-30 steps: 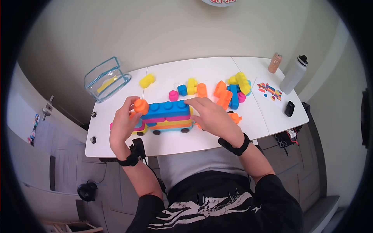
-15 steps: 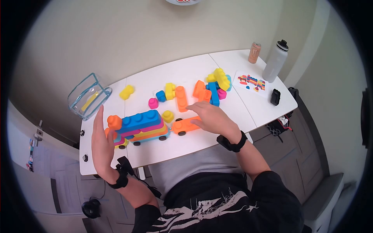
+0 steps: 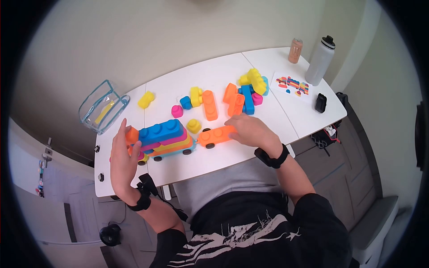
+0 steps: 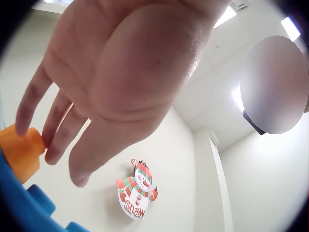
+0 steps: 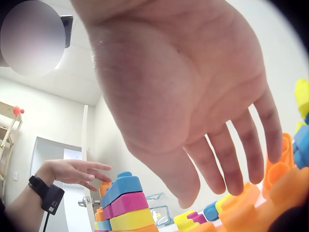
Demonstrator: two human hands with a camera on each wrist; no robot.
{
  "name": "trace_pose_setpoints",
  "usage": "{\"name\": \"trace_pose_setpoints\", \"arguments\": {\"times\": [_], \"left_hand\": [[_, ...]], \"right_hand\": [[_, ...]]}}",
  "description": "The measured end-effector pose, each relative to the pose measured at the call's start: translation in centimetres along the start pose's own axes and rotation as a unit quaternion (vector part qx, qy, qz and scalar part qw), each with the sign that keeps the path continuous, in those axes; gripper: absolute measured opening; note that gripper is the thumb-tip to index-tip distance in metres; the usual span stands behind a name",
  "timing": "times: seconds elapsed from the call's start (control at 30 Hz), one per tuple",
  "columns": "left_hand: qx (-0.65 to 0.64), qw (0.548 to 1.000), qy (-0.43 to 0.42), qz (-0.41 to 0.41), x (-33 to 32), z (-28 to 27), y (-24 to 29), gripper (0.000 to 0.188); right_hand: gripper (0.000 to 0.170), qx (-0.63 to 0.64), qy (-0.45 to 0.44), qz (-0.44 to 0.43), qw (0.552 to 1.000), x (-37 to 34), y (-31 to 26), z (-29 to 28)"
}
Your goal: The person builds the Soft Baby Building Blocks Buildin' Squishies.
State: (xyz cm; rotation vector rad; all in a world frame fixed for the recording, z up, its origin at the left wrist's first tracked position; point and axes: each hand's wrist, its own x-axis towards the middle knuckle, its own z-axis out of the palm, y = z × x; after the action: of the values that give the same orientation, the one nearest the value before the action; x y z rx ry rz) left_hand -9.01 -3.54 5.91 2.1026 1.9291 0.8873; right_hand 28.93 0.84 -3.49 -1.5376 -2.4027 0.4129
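Note:
A toy train of building blocks stands along the table's near side. On its front part, a long blue block (image 3: 161, 130) tops pink, yellow and orange layers, with an orange block (image 4: 24, 147) at the left end. My left hand (image 3: 124, 161) is at that end, fingers fairly straight, fingertips right at the orange block. Behind the stack sits a flat orange wheeled car (image 3: 215, 136). Over the car's right end is my right hand (image 3: 252, 131), its fingers extended downward and hiding that end. A small yellow block (image 3: 193, 126) lies beside the car.
Behind the train lie a long orange block (image 3: 209, 105), a pink block (image 3: 177, 111) and a pile with a blue block (image 3: 247, 99). A clear bag (image 3: 102, 107) stands left. A picture card (image 3: 291, 85), bottle (image 3: 320, 62), can (image 3: 295, 50) and black case (image 3: 321, 103) are right.
Both hands have come off the stack's top; the left now stays at its left end, the right has moved over the orange car. The head view has shifted and turned.

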Motion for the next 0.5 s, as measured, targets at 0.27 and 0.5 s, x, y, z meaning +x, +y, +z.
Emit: {"name": "trace_pose_setpoints", "arguments": {"times": [0.27, 0.5], "left_hand": [[0.091, 0.995, 0.038, 0.003, 0.2, 0.5, -1.1, 0.067], [0.091, 0.991, 0.08, 0.055, -0.1, -0.1, 0.8, 0.056]], "right_hand": [[0.02, 0.071, 0.079, 0.048, 0.993, 0.0, 0.9, -1.6], [0.03, -0.001, 0.166, 0.186, 0.968, 1.3, 5.1, -0.8]]}}
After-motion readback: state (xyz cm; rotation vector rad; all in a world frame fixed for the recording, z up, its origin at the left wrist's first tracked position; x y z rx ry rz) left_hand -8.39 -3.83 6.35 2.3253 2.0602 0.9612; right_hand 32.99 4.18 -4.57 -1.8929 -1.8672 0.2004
